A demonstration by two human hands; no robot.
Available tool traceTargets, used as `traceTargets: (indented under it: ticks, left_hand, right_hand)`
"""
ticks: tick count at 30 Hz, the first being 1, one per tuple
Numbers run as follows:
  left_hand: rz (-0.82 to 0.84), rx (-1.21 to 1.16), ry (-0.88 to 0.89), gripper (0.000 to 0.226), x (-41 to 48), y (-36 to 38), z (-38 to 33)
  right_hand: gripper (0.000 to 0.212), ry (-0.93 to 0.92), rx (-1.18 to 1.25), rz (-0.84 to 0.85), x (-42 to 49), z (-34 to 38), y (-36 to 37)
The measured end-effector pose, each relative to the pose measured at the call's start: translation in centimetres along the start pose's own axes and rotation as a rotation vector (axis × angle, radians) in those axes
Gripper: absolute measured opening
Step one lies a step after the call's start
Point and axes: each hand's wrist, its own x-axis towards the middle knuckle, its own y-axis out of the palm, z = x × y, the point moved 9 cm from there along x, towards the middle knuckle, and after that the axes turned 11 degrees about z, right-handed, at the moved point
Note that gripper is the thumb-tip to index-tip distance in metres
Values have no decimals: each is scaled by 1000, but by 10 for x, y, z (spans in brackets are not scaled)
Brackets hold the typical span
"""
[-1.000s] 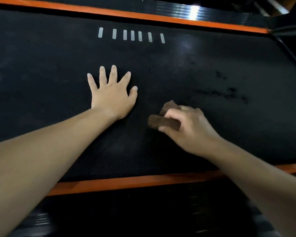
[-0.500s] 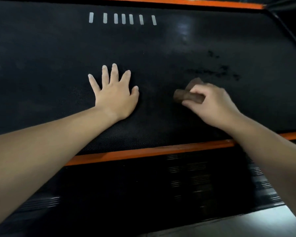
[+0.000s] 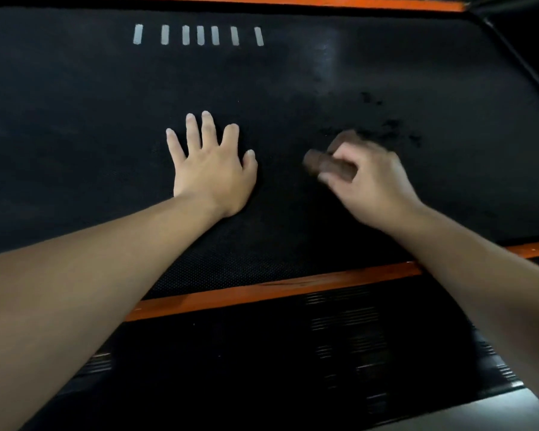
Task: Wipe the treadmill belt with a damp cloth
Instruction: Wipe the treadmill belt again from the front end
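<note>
1. Presently, left hand [image 3: 210, 169]: flat, fingers spread, pressing the belt [image 3: 75, 119] near its middle; holds nothing.
2. Right hand [image 3: 367, 185]: fingers curled round a bunched brown cloth [image 3: 327, 164], which touches the belt just right of the left hand.
3. Dark smudges [image 3: 389, 126]: just beyond the cloth, far right; probably the next target.
4. Method advised: press the cloth firmly, overlap strokes, brace with the left hand.

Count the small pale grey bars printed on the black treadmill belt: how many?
7 small pale grey bars sit in one row near the far orange rail, beyond the left hand; none seems hidden.
</note>
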Motion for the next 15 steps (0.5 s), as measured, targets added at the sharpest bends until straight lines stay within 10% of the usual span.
traceTargets:
  ticks: [5,11,15]
  left_hand:
    - [-28,1,6,54,-1,-1,-1]
    - [-46,1,0,54,0,0,0]
    - [-52,13,6,56,0,0,-1]
  right_hand:
    - [21,-218,-54,134,-19,30,15]
    - [21,87,-13,-121,78,-9,-12]
    - [22,-152,17,-12,34,34,14]
